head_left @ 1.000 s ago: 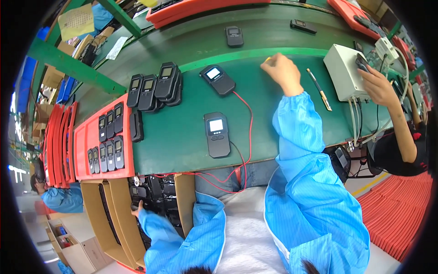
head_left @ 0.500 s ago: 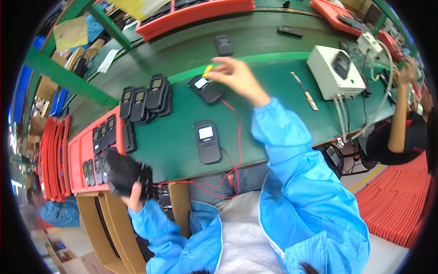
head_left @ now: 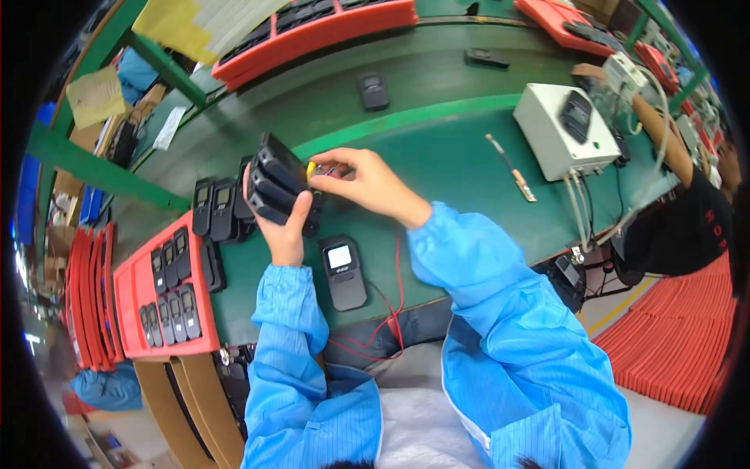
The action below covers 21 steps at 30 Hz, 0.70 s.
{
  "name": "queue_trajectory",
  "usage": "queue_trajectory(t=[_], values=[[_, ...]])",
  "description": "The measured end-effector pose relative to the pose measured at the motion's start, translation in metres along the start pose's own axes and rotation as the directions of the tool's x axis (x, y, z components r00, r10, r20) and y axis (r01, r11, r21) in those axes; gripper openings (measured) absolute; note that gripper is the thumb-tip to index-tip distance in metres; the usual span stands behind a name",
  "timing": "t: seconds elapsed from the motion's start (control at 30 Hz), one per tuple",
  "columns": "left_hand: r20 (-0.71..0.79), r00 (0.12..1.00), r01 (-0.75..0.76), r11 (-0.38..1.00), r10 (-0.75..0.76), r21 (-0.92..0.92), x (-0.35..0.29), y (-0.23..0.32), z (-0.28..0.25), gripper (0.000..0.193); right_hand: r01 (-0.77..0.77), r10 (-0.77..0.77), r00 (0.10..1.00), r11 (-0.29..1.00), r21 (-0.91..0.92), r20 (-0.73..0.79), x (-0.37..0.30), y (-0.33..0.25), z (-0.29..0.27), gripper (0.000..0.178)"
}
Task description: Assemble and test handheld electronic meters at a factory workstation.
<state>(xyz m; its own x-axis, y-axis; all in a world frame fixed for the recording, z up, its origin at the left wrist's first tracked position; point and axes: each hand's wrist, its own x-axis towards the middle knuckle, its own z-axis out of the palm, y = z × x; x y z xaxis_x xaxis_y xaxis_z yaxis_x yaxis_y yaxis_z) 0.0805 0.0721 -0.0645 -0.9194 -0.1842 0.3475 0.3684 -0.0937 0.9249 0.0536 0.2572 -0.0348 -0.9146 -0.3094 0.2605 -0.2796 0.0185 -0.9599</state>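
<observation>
My left hand (head_left: 283,230) is closed around several stacked black handheld devices (head_left: 275,176), held up on edge over the green workbench (head_left: 437,156). My right hand (head_left: 371,184) is closed in a pinch on a small yellow-tipped piece (head_left: 311,170), right beside the stack; whether the tip touches a device I cannot tell. Nearer to me, a device with a lit screen (head_left: 344,270) lies on the bench with a cord at its side. A red wire (head_left: 400,273) curves past it and disappears behind my right sleeve. The device that lay below my right hand is mostly hidden.
More devices (head_left: 224,205) stand at left, by a red tray (head_left: 129,293) holding several. A white box (head_left: 539,129) with cables and a brush-like tool (head_left: 516,176) lie to the right. Single devices (head_left: 373,91) rest farther back. Another person's arm (head_left: 664,137) reaches in at right.
My left hand has carried the black devices up from the lower left to the middle, above the bench. My right hand has come down and left with the yellow-tipped piece, meeting them.
</observation>
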Motion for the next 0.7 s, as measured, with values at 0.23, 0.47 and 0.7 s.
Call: queue_trajectory(t=[0.23, 0.47, 0.7], values=[[0.083, 0.986, -0.155, 0.983, 0.147, 0.1, 0.003, 0.015, 0.005, 0.098, 0.209, -0.205, 0.977, 0.974, -0.089, 0.049, 0.001, 0.002, 0.005, 0.057], [0.087, 0.983, -0.168, 0.985, 0.164, 0.037, 0.002, 0.021, 0.007, 0.099, 0.136, -0.128, 0.991, 0.962, -0.239, 0.046, -0.005, -0.014, 0.009, 0.062], [0.1, 0.984, -0.145, 0.989, 0.146, -0.014, 0.001, 0.025, 0.006, 0.099, 0.116, -0.117, 0.993, 0.961, -0.25, 0.012, -0.006, -0.013, 0.01, 0.061]])
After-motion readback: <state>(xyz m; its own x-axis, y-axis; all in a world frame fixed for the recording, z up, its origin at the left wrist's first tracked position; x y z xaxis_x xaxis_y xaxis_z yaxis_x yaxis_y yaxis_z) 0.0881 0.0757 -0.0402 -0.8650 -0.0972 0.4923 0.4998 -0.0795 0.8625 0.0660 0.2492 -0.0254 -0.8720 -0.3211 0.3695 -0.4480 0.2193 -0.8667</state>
